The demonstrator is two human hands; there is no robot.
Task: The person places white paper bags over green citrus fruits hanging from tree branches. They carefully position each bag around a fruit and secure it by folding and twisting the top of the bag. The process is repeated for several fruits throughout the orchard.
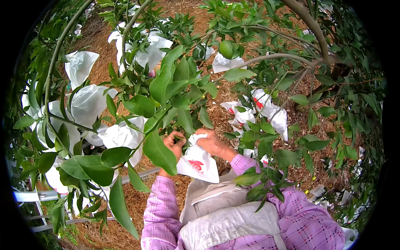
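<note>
A white paper bag [200, 164] with a red print hangs in front of my chest, its gathered neck among the leaves. My right hand [211, 143] grips that bunched neck from the right. On the other side, my left hand [174, 146] is close to the neck with thumb and fingers drawn together. Leaves and the fingers themselves hide whether a twig or a bit of bag lies between them. A large green leaf [160, 153] covers part of my left hand and wrist. What the bag contains is not visible.
A bare green citrus fruit [226, 49] hangs farther off. White bags [123, 136] crowd the branches at left; others with red prints [278, 120] hang at right. A thick branch [309, 25] crosses upper right. A whitish metal frame [37, 197] stands lower left.
</note>
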